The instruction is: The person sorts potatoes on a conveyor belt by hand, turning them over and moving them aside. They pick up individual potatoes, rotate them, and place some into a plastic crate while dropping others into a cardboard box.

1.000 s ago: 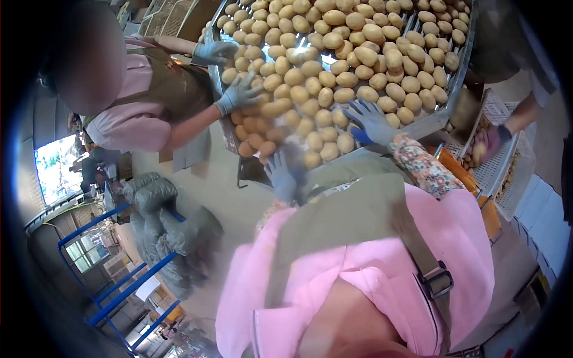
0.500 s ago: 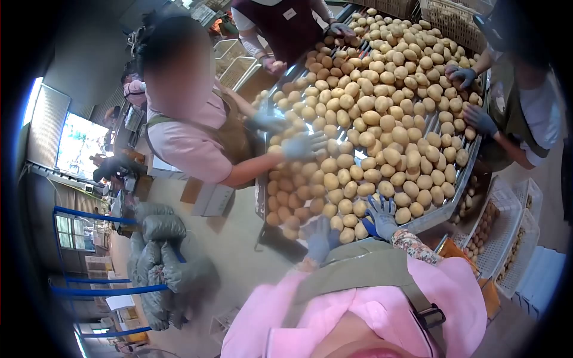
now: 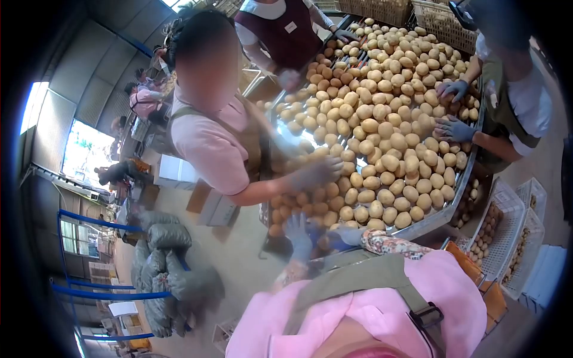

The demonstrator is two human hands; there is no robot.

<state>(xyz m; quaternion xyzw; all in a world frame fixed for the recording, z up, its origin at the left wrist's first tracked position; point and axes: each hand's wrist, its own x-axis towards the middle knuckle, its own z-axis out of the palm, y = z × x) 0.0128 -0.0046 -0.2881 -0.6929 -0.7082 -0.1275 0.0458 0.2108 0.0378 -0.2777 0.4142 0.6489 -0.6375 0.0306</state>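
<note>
Potatoes point(image 3: 382, 143) cover a metal-edged sorting table point(image 3: 427, 225). My left hand point(image 3: 298, 237), in a grey-blue glove, is at the table's near left corner against darker potatoes, its fingers apart and nothing seen in it. My right hand point(image 3: 346, 234), in a glove with blue on it, is at the near edge beside the left one; its fingers are smeared by motion, and whether it holds a potato cannot be made out. A patterned sleeve covers my right forearm.
A co-worker in pink point(image 3: 215, 149) reaches over the table from the left. Another in a dark red apron point(image 3: 286, 30) stands at the far side, a third point(image 3: 507, 95) at the right. White crates point(image 3: 498, 238) stand lower right, green sacks point(image 3: 167, 235) lower left.
My right hand has moved left along the near edge towards my left hand. My left hand has shifted slightly left. The pink-clad co-worker's near hand has moved nearer to me, and the view has shifted.
</note>
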